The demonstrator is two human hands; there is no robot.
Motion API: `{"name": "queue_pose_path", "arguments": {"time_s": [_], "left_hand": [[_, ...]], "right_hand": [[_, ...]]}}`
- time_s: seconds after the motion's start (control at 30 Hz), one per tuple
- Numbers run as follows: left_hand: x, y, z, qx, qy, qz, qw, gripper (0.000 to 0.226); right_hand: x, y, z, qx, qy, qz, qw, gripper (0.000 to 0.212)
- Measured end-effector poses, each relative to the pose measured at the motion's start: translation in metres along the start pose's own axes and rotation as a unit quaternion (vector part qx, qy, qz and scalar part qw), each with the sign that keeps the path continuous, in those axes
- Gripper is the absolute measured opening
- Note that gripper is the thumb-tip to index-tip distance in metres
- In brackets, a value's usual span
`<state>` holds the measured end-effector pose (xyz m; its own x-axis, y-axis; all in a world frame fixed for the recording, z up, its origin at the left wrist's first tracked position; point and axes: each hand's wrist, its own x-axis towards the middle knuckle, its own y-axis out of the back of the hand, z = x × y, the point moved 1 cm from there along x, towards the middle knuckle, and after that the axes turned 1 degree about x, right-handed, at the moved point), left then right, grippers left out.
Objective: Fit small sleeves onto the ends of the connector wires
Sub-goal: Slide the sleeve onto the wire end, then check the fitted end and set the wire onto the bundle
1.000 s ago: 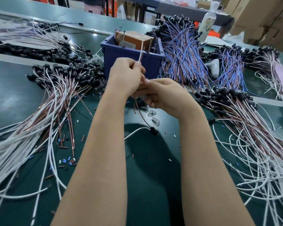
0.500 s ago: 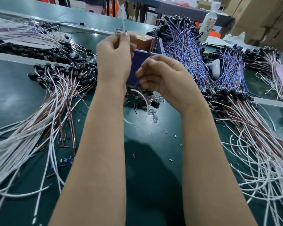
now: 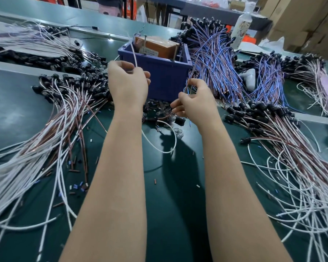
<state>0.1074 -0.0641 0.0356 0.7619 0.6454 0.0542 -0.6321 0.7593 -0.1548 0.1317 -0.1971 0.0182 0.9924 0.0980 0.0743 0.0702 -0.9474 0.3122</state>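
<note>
My left hand (image 3: 128, 83) is raised in front of the blue bin and pinches a white wire (image 3: 133, 52) whose end sticks up above the fingers. The same wire loops down below the hands to a black connector (image 3: 179, 121) hanging near the mat. My right hand (image 3: 194, 100) sits lower and to the right, its fingers curled round a thin brown wire (image 3: 187, 87). Whether a sleeve sits in either hand is hidden. Small loose sleeves (image 3: 77, 186) lie scattered on the green mat.
A blue bin (image 3: 159, 72) holding an orange box stands behind the hands. Heaps of white-and-brown connector wires (image 3: 51, 120) lie at left and another wire heap (image 3: 292, 148) at right, with blue wire bundles (image 3: 214, 59) behind. A white bottle (image 3: 241, 27) stands far right.
The hands have drawn apart: my left hand stayed high with the white wire, my right hand dropped lower and rightward. The connector and wire loop swing below them.
</note>
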Motion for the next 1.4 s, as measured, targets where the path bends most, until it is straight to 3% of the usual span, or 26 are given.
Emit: {"name": "queue_pose_path", "arguments": {"time_s": [0.13,0.23,0.57,1.4], "left_hand": [[-0.0009,-0.0048,-0.0003,0.026,-0.030,-0.028,0.999,0.021],[-0.0003,-0.0065,0.0007,0.037,-0.045,-0.038,0.998,0.023],[-0.0018,-0.0078,-0.0030,0.070,-0.034,-0.081,0.994,0.024],[-0.0038,-0.0060,0.0019,0.100,-0.046,-0.112,0.988,0.026]], "right_hand": [[-0.0009,-0.0003,-0.0038,-0.023,0.025,-0.012,0.999,0.057],[-0.0026,-0.0022,-0.0071,-0.040,0.025,-0.036,0.998,0.063],[-0.0048,-0.0033,-0.0100,-0.075,0.028,-0.093,0.992,0.065],[-0.0046,-0.0034,-0.0094,-0.092,0.039,-0.093,0.991,0.057]]}}
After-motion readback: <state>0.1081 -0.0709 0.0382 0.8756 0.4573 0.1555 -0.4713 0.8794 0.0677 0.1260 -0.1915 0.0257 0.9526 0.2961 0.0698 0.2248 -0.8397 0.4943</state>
